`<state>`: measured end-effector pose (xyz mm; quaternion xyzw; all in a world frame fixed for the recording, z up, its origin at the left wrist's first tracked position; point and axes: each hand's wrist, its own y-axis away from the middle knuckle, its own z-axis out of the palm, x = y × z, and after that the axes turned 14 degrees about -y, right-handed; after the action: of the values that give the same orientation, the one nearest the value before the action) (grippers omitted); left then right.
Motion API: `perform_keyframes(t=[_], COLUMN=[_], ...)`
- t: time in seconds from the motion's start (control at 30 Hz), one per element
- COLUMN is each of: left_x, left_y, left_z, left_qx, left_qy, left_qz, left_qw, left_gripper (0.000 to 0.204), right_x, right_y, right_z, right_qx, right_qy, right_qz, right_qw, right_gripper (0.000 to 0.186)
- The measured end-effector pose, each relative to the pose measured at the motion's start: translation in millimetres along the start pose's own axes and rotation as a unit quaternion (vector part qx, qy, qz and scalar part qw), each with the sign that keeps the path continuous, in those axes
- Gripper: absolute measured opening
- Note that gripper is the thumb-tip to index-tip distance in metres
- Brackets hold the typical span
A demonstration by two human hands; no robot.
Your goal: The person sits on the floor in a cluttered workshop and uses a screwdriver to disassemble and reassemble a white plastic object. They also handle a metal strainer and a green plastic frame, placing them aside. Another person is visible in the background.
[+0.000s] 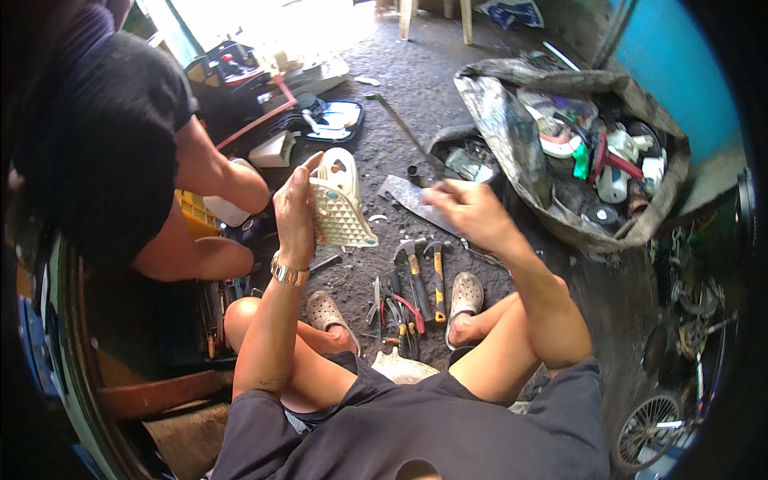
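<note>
In my left hand (298, 210), raised at the left of centre, is a cream plastic part (346, 212) with a grid of raised bumps, small teal dots and a rounded end with an opening. The fingers are wrapped round its left side. Apart from it, to the right, my right hand (470, 210) hovers with its fingers curled together; whatever it may hold is hidden. Beyond and below that hand lies a flat grey metal blade (412, 200). On the ground between my feet are two hammers (439, 280) and several pliers (406, 314).
A large worn sack (512, 132) of mixed scrap stands at the far right. At the far left are an open toolbox (228, 72) and a blue case (340, 120). Another person's knees (232, 184) are close on the left. A bicycle wheel (646, 432) is at the lower right.
</note>
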<state>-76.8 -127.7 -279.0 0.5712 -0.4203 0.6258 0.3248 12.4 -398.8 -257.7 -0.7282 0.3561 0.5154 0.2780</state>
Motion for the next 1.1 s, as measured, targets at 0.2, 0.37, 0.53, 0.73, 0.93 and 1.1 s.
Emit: perform_keyframes(t=[0.2,0.37,0.53,0.73,0.93,1.1], left_x=[-6.7,-0.8,-6.4,-16.7,0.9,0.7], left_y=[18.4,23.0,24.1,18.7,13.9,16.5], left_z=[23.4,25.1,23.9,17.2,12.4,12.1], left_qx=[-0.020,-0.045,-0.030,-0.015,-0.086,-0.118], left_qy=[-0.092,-0.093,-0.148,-0.106,0.150,0.203], left_qz=[0.080,0.062,0.104,0.058,-0.116,-0.105], left_qw=[0.992,0.993,0.983,0.992,0.978,0.966], left_gripper=[0.069,0.078,0.080,0.081,0.096,0.103], right_x=[-2.3,0.6,-9.9,-7.4,-0.5,13.3], right_y=[-4.1,-4.6,-2.3,3.0,-39.1,-36.4], right_z=[55.4,47.5,47.2,47.5,-13.5,-38.1], right_qx=[-0.095,-0.136,-0.148,-0.085,0.113,0.146], right_qy=[-0.095,-0.128,-0.035,-0.036,0.157,0.067], right_qz=[0.021,0.039,0.052,-0.015,-0.008,0.023], right_qw=[0.991,0.982,0.987,0.996,0.981,0.987], right_gripper=[0.038,0.039,0.033,0.031,0.054,0.055])
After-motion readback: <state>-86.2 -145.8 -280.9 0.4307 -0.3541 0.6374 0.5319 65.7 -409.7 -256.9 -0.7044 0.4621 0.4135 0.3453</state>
